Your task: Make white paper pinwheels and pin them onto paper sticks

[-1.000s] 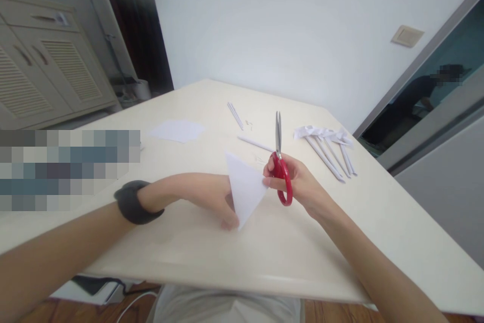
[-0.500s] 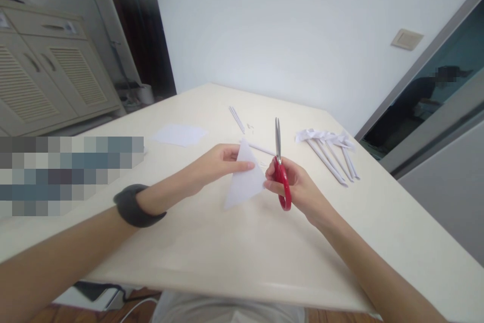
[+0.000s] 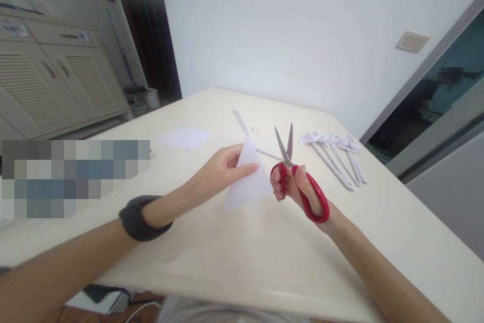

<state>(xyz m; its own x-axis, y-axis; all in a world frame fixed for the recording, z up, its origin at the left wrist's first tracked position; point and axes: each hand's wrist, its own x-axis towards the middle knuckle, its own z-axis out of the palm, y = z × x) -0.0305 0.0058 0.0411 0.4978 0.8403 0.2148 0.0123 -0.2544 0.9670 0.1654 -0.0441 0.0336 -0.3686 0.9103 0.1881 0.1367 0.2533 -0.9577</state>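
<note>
A: Person at cream table, left hand pinching a folded white paper triangle near its top corner, held just above the tabletop. No cut visible in it yet, as far as I can tell.

B: And the right hand?

A: Fingers thru the handles of red scissors, blades apart in a narrow V, tips pointing up and away, just beside the triangle's right edge but not on it.

B: Anything finished?

A: Looks so. Far right, a bunch of paper flowers on rolled stems lies well apart from the hands. Loose rolled sticks behind the triangle, a flat white sheet to the left. So some pieces look made; this one looks only folded, cutting left to do.
</note>
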